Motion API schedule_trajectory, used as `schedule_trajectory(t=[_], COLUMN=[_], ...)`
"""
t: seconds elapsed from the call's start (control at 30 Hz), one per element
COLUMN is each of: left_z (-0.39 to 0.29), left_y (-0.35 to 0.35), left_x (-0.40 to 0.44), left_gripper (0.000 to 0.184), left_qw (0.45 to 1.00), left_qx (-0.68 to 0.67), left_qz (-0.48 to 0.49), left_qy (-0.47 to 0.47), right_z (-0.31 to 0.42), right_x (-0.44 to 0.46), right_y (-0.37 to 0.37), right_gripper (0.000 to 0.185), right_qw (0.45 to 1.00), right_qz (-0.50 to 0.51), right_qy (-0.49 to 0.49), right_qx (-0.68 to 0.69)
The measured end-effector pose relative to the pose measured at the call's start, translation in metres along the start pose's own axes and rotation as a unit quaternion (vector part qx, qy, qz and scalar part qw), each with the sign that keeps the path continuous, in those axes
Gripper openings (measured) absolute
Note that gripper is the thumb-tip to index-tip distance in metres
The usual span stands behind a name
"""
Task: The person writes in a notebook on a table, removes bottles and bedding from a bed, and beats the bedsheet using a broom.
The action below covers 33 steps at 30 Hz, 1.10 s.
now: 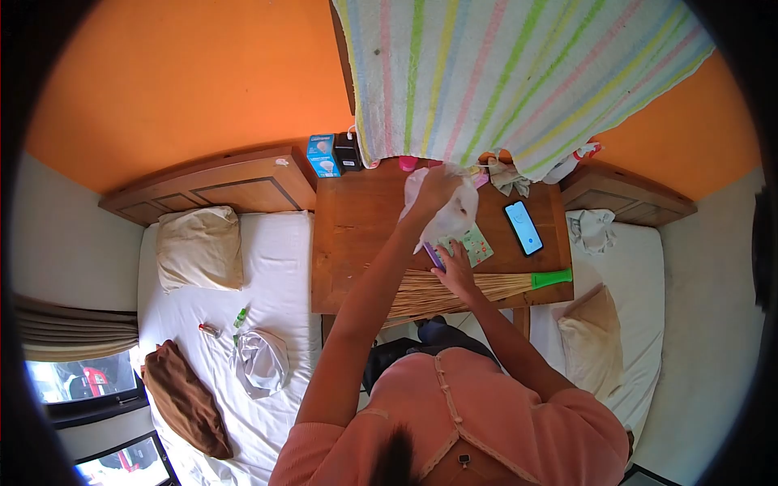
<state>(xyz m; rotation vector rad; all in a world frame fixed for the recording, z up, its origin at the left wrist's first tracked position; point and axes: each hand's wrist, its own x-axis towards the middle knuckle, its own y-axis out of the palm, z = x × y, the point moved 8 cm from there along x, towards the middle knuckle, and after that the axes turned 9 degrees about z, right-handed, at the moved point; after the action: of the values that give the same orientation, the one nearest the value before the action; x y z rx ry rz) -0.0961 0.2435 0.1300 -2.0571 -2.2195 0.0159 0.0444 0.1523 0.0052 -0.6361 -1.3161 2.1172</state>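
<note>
My left hand [438, 188] is closed on the upper part of a white plastic bag [455, 220], which hangs over the wooden table [356, 235]. Just below it, my right hand [457, 274] has its fingers around a slim purple object [434, 257], whose kind I cannot make out. Partly under the bag and beside my right fingers lies a green printed sheet or booklet [478, 247]. A broom of thin sticks [502, 283] with a green handle end [552, 279] lies along the table's near edge, under my right wrist.
A lit smartphone [523, 228] lies right of the bag. At the back stand a blue light bulb box [323, 155] and a black device [348, 151]. A striped towel [502, 73] hangs above crumpled cloths [509, 176]. Beds flank the table, with pillows [200, 248] and a brown cloth [186, 401].
</note>
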Motion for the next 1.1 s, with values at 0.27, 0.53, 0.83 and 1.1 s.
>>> schedule_trajectory(t=[0.27,0.53,0.83,1.1], left_z=[-0.007,0.097,0.031,0.022], left_y=[0.056,0.032,0.058,0.180], left_x=[0.027,-0.003,-0.129,-0.249], left_gripper=[0.027,0.041,0.030,0.023], left_qw=[0.998,0.964,0.969,0.990], left_qx=[0.011,0.234,0.216,0.108], left_qz=[0.065,0.035,-0.105,0.047], left_qy=[0.010,-0.119,0.050,0.075], right_z=[-0.018,-0.040,-0.058,-0.099], right_x=[-0.048,-0.099,-0.207,-0.389], right_y=[-0.017,-0.031,-0.013,0.042], right_gripper=[0.050,0.044,0.039,0.007], right_qw=[0.996,0.993,0.976,0.906], right_qz=[-0.082,-0.095,-0.144,-0.187], right_qy=[-0.025,-0.001,0.107,0.314], right_qx=[0.023,0.073,0.124,0.216])
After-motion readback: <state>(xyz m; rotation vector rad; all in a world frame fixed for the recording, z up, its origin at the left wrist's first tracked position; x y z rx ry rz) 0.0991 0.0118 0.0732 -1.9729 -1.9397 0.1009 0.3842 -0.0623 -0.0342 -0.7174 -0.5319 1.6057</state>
